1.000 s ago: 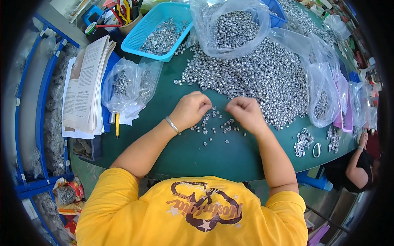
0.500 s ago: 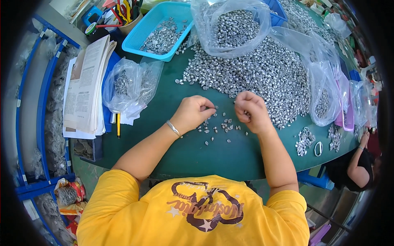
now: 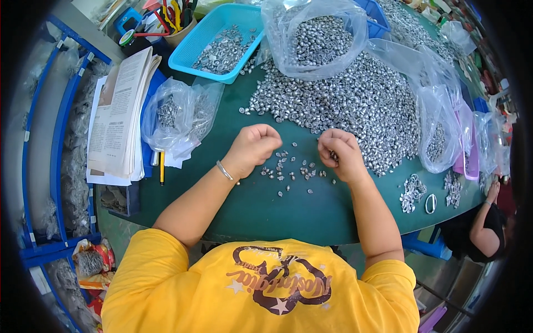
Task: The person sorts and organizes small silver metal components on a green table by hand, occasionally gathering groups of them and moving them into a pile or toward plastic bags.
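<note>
My left hand (image 3: 255,147), a silver bangle on its wrist, is closed over the green table, left of a scattering of small silver metal pieces (image 3: 305,171). Its fingertips are curled away from view, so whatever they hold is hidden. A small piece (image 3: 237,183) shows beside that wrist. To the right of the scattering, my right hand (image 3: 343,154) is curled around several small metal pieces (image 3: 334,156), which peek out between thumb and fingers. Just beyond both hands lies a large heap of the same shiny, cup-like metal pieces (image 3: 333,105).
A turquoise basket (image 3: 231,77) with metal pieces stands at the far left. Clear plastic bags (image 3: 313,72) of pieces rest on and beside the heap. Papers (image 3: 114,127) lie left; linked metal parts (image 3: 412,194) lie right. Another person's arm (image 3: 484,216) shows at the far right.
My left hand has drawn slightly left from the scattered pieces, its fingers curling in more. My right hand stays nearly in place, its fingers shifted a little.
</note>
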Tool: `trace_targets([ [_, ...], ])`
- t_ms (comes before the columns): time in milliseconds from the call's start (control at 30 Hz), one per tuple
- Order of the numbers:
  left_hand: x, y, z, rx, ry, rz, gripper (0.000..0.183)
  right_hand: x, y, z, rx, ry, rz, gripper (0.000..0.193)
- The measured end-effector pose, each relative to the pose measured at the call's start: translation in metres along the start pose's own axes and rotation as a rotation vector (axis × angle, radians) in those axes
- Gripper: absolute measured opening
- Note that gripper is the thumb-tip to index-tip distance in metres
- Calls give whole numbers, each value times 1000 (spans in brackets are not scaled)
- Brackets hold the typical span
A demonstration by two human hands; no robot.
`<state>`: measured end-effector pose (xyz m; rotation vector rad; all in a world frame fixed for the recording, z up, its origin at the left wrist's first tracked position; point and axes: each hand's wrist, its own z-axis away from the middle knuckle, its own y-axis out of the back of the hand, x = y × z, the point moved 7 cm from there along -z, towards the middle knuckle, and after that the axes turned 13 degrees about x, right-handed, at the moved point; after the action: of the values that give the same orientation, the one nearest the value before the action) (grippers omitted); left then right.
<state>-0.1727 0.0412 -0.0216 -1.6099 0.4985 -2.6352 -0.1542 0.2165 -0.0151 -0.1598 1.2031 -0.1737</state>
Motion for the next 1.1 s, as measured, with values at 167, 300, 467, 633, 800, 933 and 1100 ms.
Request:
trace_targets([
  [167, 11, -30, 16, 43, -918, -1117, 13, -17, -40, 7, 112, 904, 1001, 12],
  [300, 12, -29, 15, 40, -849, -948, 11, -10, -26, -1, 82, 649, 750, 11],
  [467, 1, 8, 3, -89, 128, 288, 11, -4, 3, 5, 83, 123, 474, 16],
  [633, 21, -5, 5, 136, -490, -774, 14, -11, -27, 28, 63, 738, 1016, 11],
  [800, 15, -15, 8, 111, -832, -1053, 12, -9, -27, 26, 38, 724, 902, 7],
  [933, -1, 6, -2, 20, -77, -225, 8, 3, -8, 15, -55, -64, -248, 6],
  [1100, 14, 18, 0, 164, -154, -358, 12, -11, -35, 12, -7, 477, 604, 12],
])
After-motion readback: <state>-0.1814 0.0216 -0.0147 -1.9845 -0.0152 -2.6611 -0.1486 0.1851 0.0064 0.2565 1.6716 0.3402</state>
